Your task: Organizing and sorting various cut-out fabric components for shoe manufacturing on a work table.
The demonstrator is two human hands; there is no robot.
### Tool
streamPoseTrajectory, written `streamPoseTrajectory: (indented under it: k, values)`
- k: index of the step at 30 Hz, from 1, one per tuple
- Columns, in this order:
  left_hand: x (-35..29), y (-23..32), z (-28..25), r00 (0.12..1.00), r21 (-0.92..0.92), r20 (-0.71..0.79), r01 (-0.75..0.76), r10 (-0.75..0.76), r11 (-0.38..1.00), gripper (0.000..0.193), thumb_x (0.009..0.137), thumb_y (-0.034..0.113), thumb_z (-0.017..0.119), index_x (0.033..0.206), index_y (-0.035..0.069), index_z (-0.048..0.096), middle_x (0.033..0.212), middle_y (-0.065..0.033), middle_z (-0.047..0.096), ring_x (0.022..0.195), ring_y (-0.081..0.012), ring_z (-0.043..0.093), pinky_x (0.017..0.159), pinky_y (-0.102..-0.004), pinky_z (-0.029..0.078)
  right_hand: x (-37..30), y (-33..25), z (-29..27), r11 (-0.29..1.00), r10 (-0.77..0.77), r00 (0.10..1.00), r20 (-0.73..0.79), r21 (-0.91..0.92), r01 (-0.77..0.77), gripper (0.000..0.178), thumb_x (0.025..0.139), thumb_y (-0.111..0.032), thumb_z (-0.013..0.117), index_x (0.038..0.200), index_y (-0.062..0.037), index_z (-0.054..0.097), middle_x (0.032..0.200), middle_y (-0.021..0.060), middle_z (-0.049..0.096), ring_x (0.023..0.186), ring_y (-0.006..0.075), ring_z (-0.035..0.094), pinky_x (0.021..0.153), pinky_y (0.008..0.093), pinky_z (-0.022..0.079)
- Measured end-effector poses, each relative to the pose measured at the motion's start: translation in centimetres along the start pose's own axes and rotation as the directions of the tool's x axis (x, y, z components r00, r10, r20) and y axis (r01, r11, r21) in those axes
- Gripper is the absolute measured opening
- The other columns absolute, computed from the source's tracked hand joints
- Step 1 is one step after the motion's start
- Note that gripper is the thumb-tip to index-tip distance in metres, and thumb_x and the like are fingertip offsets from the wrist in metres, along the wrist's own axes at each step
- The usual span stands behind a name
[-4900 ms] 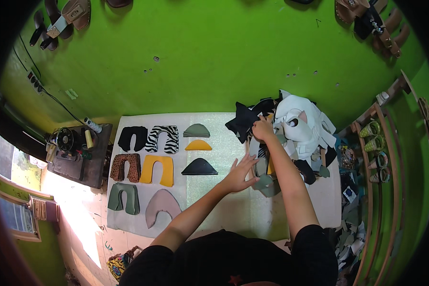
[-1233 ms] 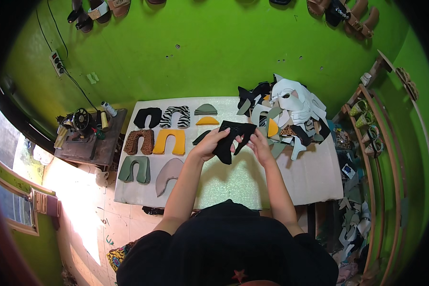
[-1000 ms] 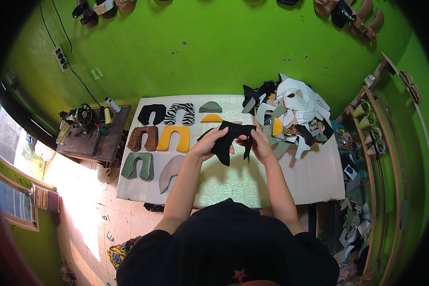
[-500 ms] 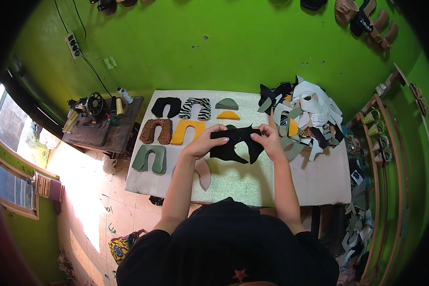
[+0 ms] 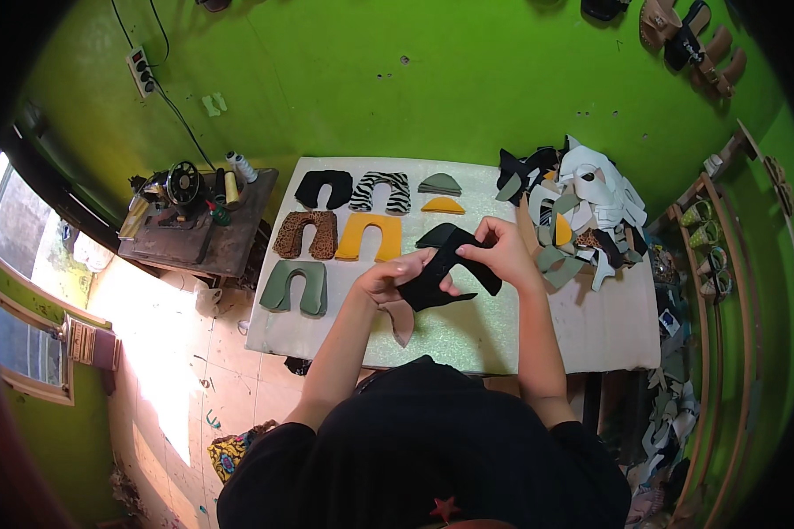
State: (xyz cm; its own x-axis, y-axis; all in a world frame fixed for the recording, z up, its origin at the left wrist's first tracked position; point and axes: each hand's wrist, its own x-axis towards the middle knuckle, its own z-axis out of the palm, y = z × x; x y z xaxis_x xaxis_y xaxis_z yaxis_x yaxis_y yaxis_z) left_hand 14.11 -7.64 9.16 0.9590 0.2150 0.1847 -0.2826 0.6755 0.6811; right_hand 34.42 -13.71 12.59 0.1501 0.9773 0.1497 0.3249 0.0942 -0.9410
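Observation:
A black U-shaped cut piece (image 5: 428, 286) is held above the table, tilted, its opening toward the lower right. My left hand (image 5: 390, 277) grips its left side, with fingertips showing in the cutout. My right hand (image 5: 510, 254) pinches its upper right part between thumb and fingers. Just behind it lies a dark green half-round piece (image 5: 434, 234), partly covered. Below my left hand a pale pink curved piece (image 5: 400, 323) shows in part. Left of my hands sit U-shaped stacks: black (image 5: 311, 188), zebra-print (image 5: 369, 190), leopard-print (image 5: 291, 235), yellow (image 5: 355, 238) and green (image 5: 284, 288).
Half-round pieces, grey-green (image 5: 439, 183) and yellow (image 5: 443, 204), lie at the back of the white table (image 5: 468, 344). A heap of offcuts (image 5: 591, 198) covers its right rear. At left stands a sewing machine (image 5: 183, 185); at right, a wooden rack (image 5: 723, 335) with sandals.
The black piece has turned from level to tilted. My left hand has moved under its left side, and my right hand has shifted to its upper right. The view has shifted slightly.

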Motion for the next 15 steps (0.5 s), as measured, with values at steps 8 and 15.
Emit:
streamPoseTrajectory:
  k: [8,15]
  values:
    - [-0.8,2.0,-1.0,0.956,0.414,-0.227,0.267,-0.186,0.87,0.038,0.079,0.013,0.057,0.111,0.001,0.042,0.073,0.0006,0.047,0.062,-0.007,0.046,0.069,-0.0231,0.04,1.0,0.2,1.5,0.994,0.11,0.909,0.402,-0.058,-0.095,0.022,0.073,-0.017,0.07,0.075,-0.0037,0.053,0.064,-0.0023,0.051,0.059,0.0049,0.046,0.053,0.0213,0.039]
    - [-2.0,3.1,-2.7,0.923,0.527,-0.248,0.384,-0.295,0.758,0.026,0.087,0.012,0.047,0.108,-0.003,0.052,0.077,-0.0049,0.059,0.077,-0.0094,0.055,0.078,-0.0239,0.041,1.9,0.8,3.7,0.988,0.083,0.865,0.494,0.07,-0.134,0.012,0.082,-0.009,0.059,0.079,-0.0042,0.048,0.069,-0.0017,0.054,0.065,0.0034,0.048,0.059,0.0196,0.041]
